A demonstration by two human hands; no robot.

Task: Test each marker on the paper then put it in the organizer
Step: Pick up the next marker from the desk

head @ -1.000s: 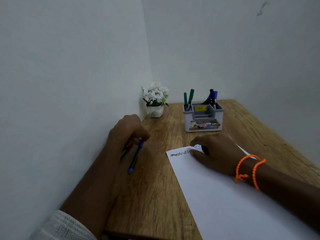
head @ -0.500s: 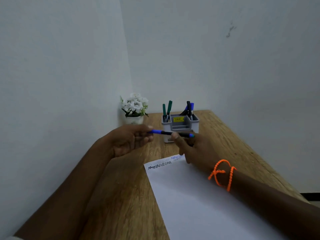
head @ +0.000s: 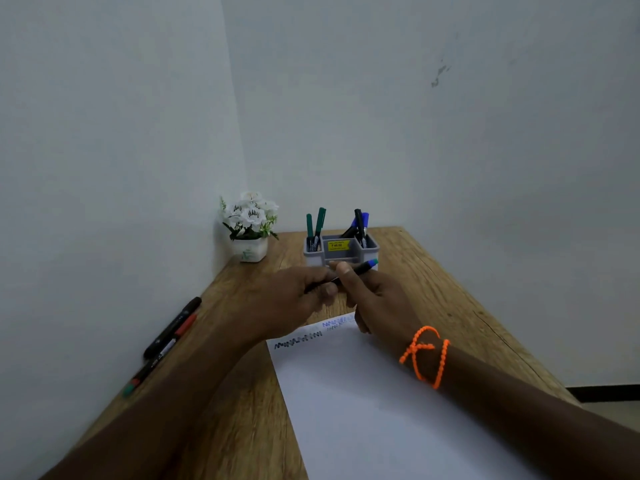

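Both hands hold one blue-capped marker point(head: 363, 267) level in front of the grey organizer point(head: 372, 252). My left hand point(head: 294, 299) grips its left end; my right hand point(head: 377, 299), with orange bands at the wrist, grips its middle, the blue end sticking out to the right. The white paper point(head: 381, 403) lies below the hands, with black and blue scribbles point(head: 301, 341) along its top edge. The organizer holds green markers point(head: 320, 220) on the left and blue and black markers point(head: 361, 221) on the right. Three more markers point(head: 169, 337) lie by the left wall.
A small white pot of white flowers point(head: 250, 223) stands in the back left corner of the wooden table point(head: 443, 289). Walls close the table in on the left and at the back. The table's right edge drops off to the floor.
The left hand lifted the blue marker off the table and brought it to the right hand. The two hands have drawn close together on it, and the view has tilted up.
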